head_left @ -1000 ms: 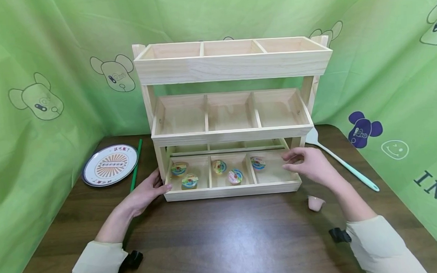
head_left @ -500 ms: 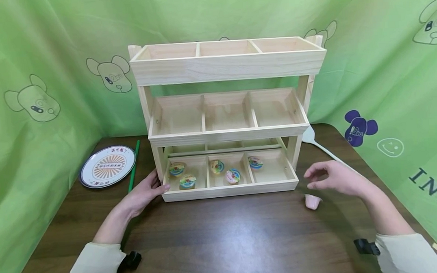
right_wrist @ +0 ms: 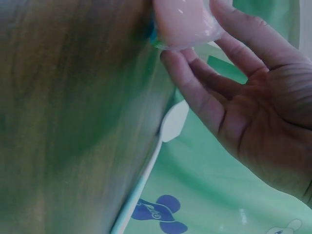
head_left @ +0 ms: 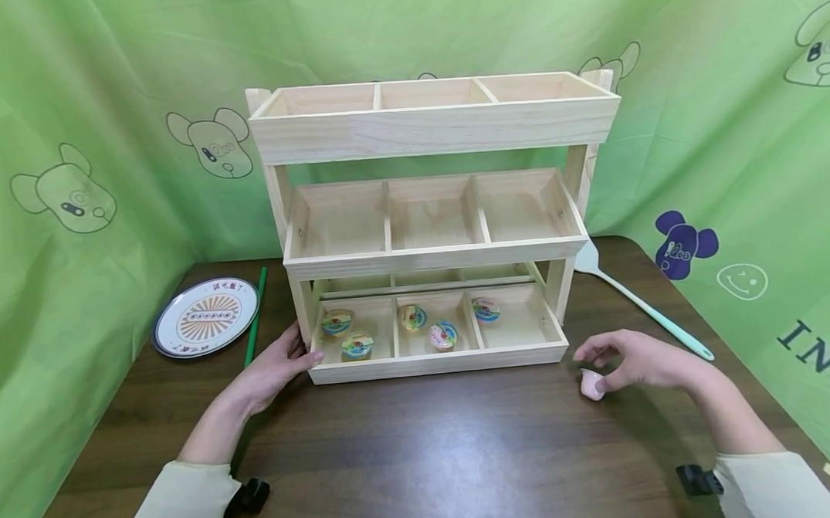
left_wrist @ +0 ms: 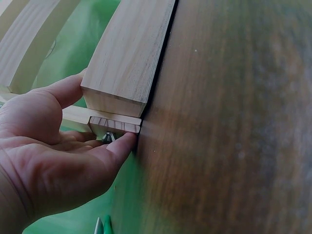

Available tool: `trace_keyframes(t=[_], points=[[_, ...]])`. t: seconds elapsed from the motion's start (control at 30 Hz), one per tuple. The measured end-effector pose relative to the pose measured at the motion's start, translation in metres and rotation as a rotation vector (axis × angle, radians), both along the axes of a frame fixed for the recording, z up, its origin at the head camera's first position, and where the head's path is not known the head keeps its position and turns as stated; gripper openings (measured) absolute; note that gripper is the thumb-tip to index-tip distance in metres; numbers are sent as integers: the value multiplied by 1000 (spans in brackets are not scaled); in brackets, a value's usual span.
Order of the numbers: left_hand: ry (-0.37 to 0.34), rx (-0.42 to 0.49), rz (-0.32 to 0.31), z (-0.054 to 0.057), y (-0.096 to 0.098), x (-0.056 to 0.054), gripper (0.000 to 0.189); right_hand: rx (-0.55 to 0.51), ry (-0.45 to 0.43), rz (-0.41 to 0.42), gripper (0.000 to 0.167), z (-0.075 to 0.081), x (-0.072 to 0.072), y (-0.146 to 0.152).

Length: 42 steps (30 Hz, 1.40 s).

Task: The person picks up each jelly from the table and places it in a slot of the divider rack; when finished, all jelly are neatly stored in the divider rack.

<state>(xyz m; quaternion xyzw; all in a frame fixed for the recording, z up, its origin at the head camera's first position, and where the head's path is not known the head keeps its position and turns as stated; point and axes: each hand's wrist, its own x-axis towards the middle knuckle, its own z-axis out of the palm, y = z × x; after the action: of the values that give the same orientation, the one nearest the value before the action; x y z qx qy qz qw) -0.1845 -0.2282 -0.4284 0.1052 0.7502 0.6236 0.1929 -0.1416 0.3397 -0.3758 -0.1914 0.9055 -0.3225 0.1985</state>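
Note:
A pink jelly cup [head_left: 590, 385] lies on its side on the table, right of the wooden rack. My right hand [head_left: 638, 360] has its thumb and fingertips about this cup [right_wrist: 183, 22], pinching it at the rim and side. At the rack's lower left corner, my left hand [head_left: 275, 368] grips the bottom tray [head_left: 440, 364], thumb on the front corner and fingers by the side post in the left wrist view. Several jelly cups with printed lids sit in that tray: two left, two in the middle, and one jelly cup [head_left: 486, 310] in the right compartment.
The rack's middle tray [head_left: 436, 256] and top tray [head_left: 437, 130] rise above, each with three compartments. A round plate [head_left: 207, 317] and a green stick [head_left: 255, 316] lie at left. Behind the right hand is a pale turquoise spatula [head_left: 650, 310]. Green cloth [head_left: 405, 27] surrounds the table.
My right hand has moved from the bottom tray's right end out to the right, then down to the pink jelly cup. My left hand stays at the rack's corner.

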Motion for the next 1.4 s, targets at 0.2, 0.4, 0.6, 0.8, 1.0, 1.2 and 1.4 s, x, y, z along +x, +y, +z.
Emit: trace_keyframes(t=[0.2,0.4,0.6,0.8,1.0,1.2,1.4], points=[[1,5,-7,-1,1,0,88,4,-8,10,43,-8,0,-1],[6,15,2,-3,0,0,86,27,37,-1,38,-12,0,-6],[5,1,-1,-1,0,-1,87,88,171,-25,33,-14,2,-10],[-1,5,6,-2,0,0,86,139,255,-52,30,-16,2,-13],[0,3,6,-1,0,0,87,193,246,-85,39,-16,4,-15],[4,-2,6,0,0,-1,87,240,256,-111,44,-13,3,-17],[2,1,11,-1,0,-1,87,244,287,-78,51,-15,5,-19]])
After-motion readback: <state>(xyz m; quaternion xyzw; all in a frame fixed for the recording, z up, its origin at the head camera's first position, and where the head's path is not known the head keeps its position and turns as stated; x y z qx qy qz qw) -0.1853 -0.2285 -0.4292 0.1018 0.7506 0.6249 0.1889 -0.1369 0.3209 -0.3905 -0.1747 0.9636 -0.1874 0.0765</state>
